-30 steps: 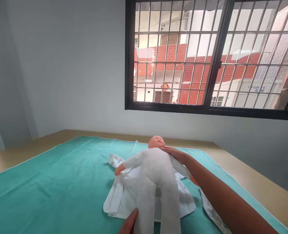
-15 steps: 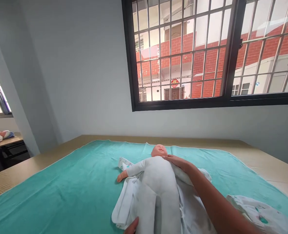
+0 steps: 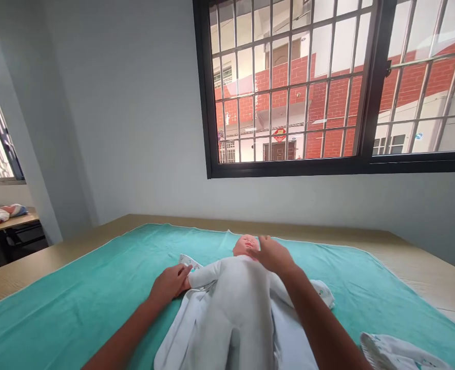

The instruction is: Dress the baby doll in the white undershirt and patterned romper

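A baby doll (image 3: 237, 293) with a soft white body and a pink head lies on its back, head away from me. Beneath it a white garment (image 3: 295, 329) is spread, its printed cuffs sticking out on both sides. My left hand (image 3: 170, 283) is closed around the doll's hand at the left, beside a printed cuff (image 3: 189, 261). The doll's fingers are mostly hidden there. At the doll's chin and neck is my right hand (image 3: 276, 255), slightly blurred, thumb and fingers apart, with nothing visible in it.
A green cloth (image 3: 96, 298) covers much of the wooden table (image 3: 412, 252). Folded white printed fabric (image 3: 399, 352) lies at the lower right. The wall and a barred window (image 3: 289, 92) stand behind. Another table (image 3: 10, 223) with a bundle is at the far left.
My left hand has moved up from the doll's leg to its hand at the left. My right hand has lifted slightly at the neck, its fingers now apart. The view has shifted a little.
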### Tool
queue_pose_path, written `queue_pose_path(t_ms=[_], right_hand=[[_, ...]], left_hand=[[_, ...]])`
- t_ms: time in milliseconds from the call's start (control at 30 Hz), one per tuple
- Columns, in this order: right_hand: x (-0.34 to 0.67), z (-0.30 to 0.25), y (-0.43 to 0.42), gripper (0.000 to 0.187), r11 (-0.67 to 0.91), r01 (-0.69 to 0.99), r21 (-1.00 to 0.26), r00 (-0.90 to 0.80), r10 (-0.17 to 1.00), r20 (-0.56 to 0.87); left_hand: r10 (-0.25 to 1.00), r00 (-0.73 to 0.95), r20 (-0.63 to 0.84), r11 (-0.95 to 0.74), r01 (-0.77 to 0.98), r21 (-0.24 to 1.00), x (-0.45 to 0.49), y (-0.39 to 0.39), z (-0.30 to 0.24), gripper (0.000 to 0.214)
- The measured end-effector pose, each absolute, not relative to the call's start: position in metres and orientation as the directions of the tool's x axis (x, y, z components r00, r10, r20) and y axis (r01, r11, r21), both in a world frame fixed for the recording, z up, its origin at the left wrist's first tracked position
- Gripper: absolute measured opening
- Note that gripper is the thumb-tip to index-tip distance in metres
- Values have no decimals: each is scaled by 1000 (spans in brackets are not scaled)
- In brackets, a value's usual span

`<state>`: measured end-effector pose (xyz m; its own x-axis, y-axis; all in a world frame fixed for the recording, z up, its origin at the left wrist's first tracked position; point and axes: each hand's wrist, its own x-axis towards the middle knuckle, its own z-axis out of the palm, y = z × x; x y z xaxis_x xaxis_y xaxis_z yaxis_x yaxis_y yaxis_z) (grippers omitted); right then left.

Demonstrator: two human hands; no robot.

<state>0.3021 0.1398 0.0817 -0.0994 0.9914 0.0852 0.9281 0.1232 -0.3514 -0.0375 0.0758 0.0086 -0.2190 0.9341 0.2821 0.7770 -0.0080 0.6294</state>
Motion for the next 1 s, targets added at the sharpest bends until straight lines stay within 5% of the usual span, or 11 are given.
queue_pose_path(t_ms=[200,367,500,667,833,933,1000], right_hand=[[232,82,95,39,678,661,-321,-528,725,442],[194,81,57,51,829,463,-315,-737,557,382],[171,86,59,71,765,549,-336,-766,621,163],[157,99,75,40,768,533,-355,-800,594,83],[169,104,72,40,708,546,-448,-707,676,208],[176,102,72,41,690,524,-499,-725,669,164],[177,102,73,40,694,517,-502,-746,653,134]], left_hand=[[970,2,241,-155,771,617,-41,74,-3,37],[967,-46,251,-193,508,839,-40,69,7,36],[971,-99,218,-206,113,972,-30,64,19,44],[986,-2,167,-165,-161,973,-19,55,17,43],[957,6,290,-290,80,954,-9,53,6,34],[911,32,412,-401,315,861,-2,51,2,50],[907,20,421,-398,371,839,3,51,1,40]])
